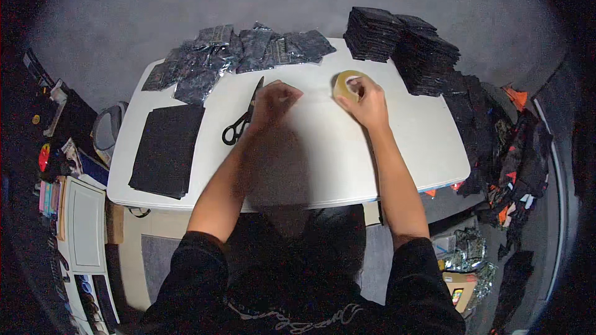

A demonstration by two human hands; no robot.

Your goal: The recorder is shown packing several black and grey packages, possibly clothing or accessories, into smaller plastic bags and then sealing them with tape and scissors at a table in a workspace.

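Note:
My right hand (369,103) grips a roll of clear yellowish packing tape (342,89) over the white table (347,167), with fingers through its core and the thumb on its near side. To the left, my left hand (273,105) is closed in a pinch. A faint clear strip seems to stretch from the roll to its fingertips, though it is hard to make out. Black-handled scissors (238,131) lie beside the left hand, partly hidden by it. A neat stack of flat black sheets or pouches (166,152) rests at the table's left side.
Shiny clear-wrapped dark packets (217,56) are heaped along the far left edge. Tall piles of black folded items (372,32) stand at the far right. Dark cloth with orange pieces (524,149) hangs right of the table. A white cabinet (87,226) stands at the left.

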